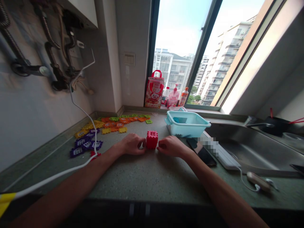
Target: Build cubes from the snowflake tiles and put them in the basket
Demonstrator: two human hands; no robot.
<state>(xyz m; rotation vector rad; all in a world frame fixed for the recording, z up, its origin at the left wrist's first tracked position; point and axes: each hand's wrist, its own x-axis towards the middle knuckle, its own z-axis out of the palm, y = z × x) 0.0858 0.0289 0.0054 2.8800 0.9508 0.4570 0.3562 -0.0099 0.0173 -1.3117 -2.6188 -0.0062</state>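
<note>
One red cube [152, 139] assembled, centre desk [142, 177]; left hand [132, 144] and right hand [170, 146] pinch its sides. Loose tiles [104, 129] remain at 10 o'clock, unbuilt.

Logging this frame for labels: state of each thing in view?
Red cube: assembled, upright on the counter, between both hands.
Left hand: curled, touching the cube's left side.
Right hand: curled, at the cube's right side.
Loose tiles: flat, scattered.
Blue basin: upright.
Phone: screen dark.
</note>
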